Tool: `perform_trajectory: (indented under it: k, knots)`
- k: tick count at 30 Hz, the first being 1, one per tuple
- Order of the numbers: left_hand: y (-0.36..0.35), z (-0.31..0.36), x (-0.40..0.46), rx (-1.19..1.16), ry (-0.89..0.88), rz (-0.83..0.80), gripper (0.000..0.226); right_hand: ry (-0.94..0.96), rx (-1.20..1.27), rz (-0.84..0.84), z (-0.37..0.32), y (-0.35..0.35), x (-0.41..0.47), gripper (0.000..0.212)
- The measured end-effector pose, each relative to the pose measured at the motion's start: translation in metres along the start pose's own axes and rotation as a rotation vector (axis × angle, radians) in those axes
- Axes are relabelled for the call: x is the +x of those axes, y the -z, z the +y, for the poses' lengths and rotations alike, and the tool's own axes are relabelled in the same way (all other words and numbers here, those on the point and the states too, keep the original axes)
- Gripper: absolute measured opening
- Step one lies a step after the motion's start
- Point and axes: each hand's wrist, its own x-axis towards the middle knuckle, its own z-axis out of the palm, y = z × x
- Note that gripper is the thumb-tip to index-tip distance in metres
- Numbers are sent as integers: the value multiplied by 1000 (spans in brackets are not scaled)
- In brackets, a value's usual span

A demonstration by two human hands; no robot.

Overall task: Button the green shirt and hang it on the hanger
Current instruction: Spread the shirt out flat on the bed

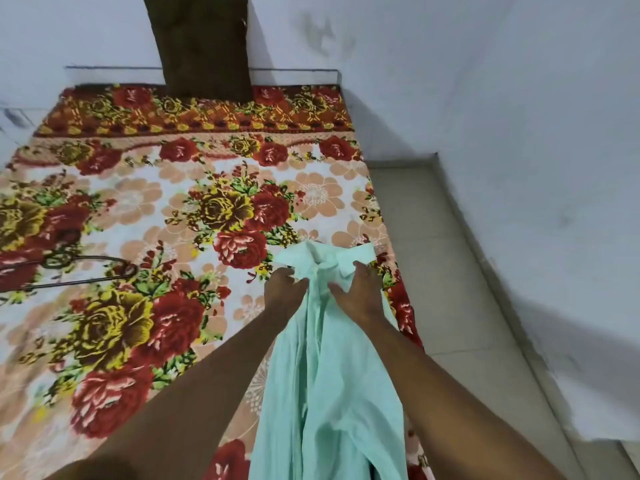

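The person is leaning over the bed point(104, 188), both arms reaching out to the green shirt point(332, 375), which is lying in a long rumpled strip along the bed's right side, its collar end farthest from them; the left hand point(285, 289) is gripping a bunch of cloth just below the collar, fingers curled into the fabric; the right hand point(360, 292) is resting on the other side of the opening, fingers spread and bending over the cloth, seemingly pinching an edge, though how firmly I cannot tell; holding both sides near the top looks like a way of drawing the two fronts apart or level, so the placket can be found and laid flat for buttoning; no button is showing from here. The hanger point(83, 268), a thin dark wire one, is lying well apart to the left on the floral bedspread, presumably kept within reach for later; the buttoning seems not yet begun.
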Motion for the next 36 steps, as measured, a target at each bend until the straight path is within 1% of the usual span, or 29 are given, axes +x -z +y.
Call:
perform_trajectory:
  k: [1, 3, 4, 5, 6, 7, 8, 9, 10, 11, 13, 15, 16, 19, 21, 23, 26, 28, 30, 32, 33, 36]
  knots:
    - [-13, -4, 15, -29, 17, -13, 54, -23, 3, 68, 5, -9, 14, 87]
    - [-33, -6, 37, -29, 80, -33, 65, -143, 56, 175, 14, -21, 38, 99]
    - [-41, -7, 44, 39, 109, -23, 71, -208, 106, 184, 16, -25, 47, 107]
    - [-53, -14, 54, 154, 123, 0, 74, -256, 169, 189, 21, -32, 55, 114]
    - [-58, -14, 55, 245, 140, 33, 75, -293, 213, 184, 24, -39, 61, 120]
    - [-68, -21, 64, 299, 150, 60, 73, -320, 240, 184, 29, -47, 66, 124]
    - [-72, -21, 66, 286, 161, 70, 69, -337, 240, 175, 32, -52, 68, 125]
    - [-75, -21, 68, 230, 167, 65, 64, -350, 233, 159, 33, -55, 69, 124]
    - [-78, -21, 71, 101, 178, 55, 60, -357, 246, 133, 37, -59, 70, 118]
    - [-81, -22, 75, -42, 179, 47, 57, -358, 286, 103, 37, -60, 70, 109]
    - [-81, -16, 72, -245, 172, 0, 51, -333, 397, 54, 35, -58, 68, 76]
    - [-76, -11, 66, -313, 106, -39, 43, -286, 465, 65, 32, -52, 65, 47]
    - [-72, -7, 61, -333, 62, -49, 38, -251, 483, 77, 29, -47, 61, 38]
    - [-50, 7, 35, -430, -26, -42, 25, -75, 500, 120, 8, -24, 34, 31]
    - [-28, 18, 11, -464, -108, -24, 20, 40, 624, 116, -11, -3, 9, 19]
    - [0, 33, -23, -467, -203, -18, 19, 129, 672, 111, -31, 22, -21, 24]
    - [41, 57, -67, -432, -335, 16, 16, 227, 678, 111, -64, 55, -58, 28]
    - [77, 77, -103, -417, -450, 48, 17, 314, 666, 153, -94, 85, -89, 32]
    - [125, 103, -152, -405, -577, 69, 22, 423, 651, 196, -130, 123, -134, 25]
    - [156, 121, -185, -359, -684, 72, 27, 504, 643, 211, -155, 145, -162, 15]
    - [170, 128, -203, -344, -726, 74, 28, 541, 627, 225, -166, 157, -180, 14]
    - [223, 149, -271, -398, -810, 93, 29, 639, 581, 303, -202, 195, -246, 14]
